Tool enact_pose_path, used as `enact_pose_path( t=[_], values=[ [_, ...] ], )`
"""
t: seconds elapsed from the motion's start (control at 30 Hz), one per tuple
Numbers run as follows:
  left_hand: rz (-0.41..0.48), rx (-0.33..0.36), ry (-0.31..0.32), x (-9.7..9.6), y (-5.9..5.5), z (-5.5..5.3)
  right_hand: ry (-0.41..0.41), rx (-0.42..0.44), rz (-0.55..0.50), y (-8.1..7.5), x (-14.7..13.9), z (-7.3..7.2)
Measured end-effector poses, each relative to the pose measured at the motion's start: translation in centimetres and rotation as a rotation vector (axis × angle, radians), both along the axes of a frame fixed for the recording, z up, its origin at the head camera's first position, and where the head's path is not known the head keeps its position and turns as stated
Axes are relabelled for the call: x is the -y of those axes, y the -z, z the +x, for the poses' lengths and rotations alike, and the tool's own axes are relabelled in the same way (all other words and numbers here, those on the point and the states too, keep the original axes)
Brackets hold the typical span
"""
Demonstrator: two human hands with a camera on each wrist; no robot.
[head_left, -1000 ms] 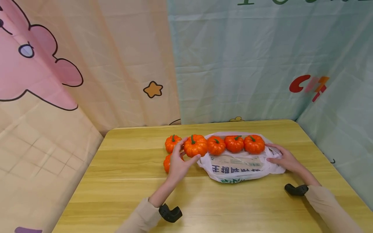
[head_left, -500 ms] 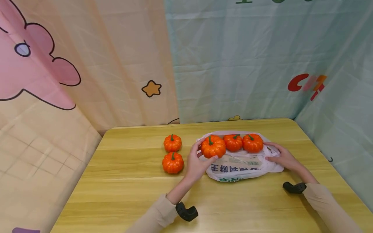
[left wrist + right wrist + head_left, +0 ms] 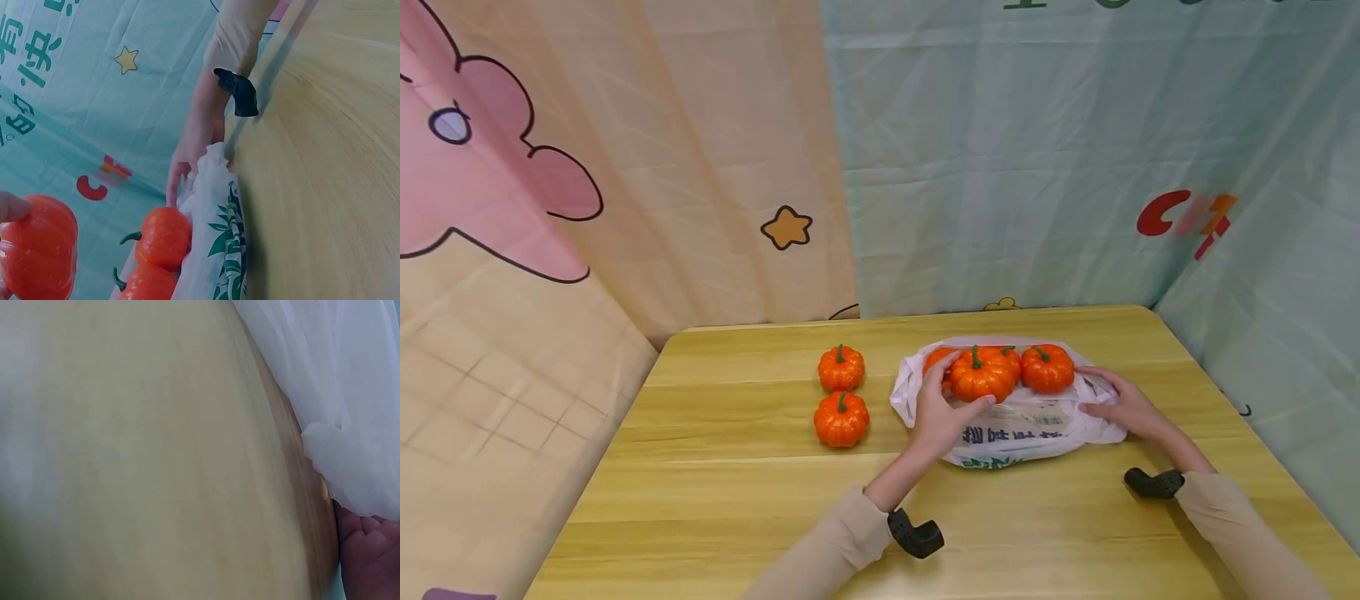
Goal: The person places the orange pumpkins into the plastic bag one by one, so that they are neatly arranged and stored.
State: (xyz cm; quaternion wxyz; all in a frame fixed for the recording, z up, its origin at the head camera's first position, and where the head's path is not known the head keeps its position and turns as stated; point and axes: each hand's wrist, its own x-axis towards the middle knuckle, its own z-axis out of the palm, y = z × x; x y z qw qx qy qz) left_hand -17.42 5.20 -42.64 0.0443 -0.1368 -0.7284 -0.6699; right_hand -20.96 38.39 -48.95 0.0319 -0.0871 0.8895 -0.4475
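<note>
My left hand (image 3: 937,418) holds a small orange pumpkin (image 3: 981,377) with a green stem, thumb and fingers on either side, above the white plastic bag (image 3: 1000,454). In the left wrist view the held pumpkin (image 3: 40,250) shows at the lower left edge. Inside the opened bag, a row of three pumpkins lies along the far side; the rightmost pumpkin (image 3: 1047,368) is in full view, while the others are partly covered by the left hand and its pumpkin. My right hand (image 3: 1129,408) grips the right end of the bag, thumb in front and fingers behind.
Left of the bag, two more pumpkins stand on the wooden table (image 3: 715,467), a far pumpkin (image 3: 841,369) and a near pumpkin (image 3: 842,419). Printed curtains (image 3: 985,167) hang behind the table and along both sides.
The left hand has carried its pumpkin rightward, from the bag's left edge to over its middle. The right hand has stayed at the bag's right end.
</note>
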Motion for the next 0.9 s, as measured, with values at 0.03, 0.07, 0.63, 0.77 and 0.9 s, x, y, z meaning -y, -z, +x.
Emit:
enact_pose_path(
  t=[0.03,0.07,0.63,0.77,0.9],
  values=[
    [0.0,0.004,0.008,-0.3,0.0,0.0,0.004,0.001,0.001,0.0,0.0,0.0],
    [0.001,0.016,0.017,-0.7,0.2,0.1,0.008,0.002,0.002,0.0,0.0,0.0],
    [-0.108,0.089,0.041,-5.4,2.3,0.4,0.001,-0.006,-0.006,0.0,0.0,0.0],
    [-0.132,0.088,0.034,-6.4,2.4,0.3,-0.011,-0.031,-0.016,-0.1,0.2,0.2],
    [-0.159,0.101,0.015,-7.3,2.9,0.1,-0.011,-0.039,-0.02,-0.2,0.3,0.3]
  ],
)
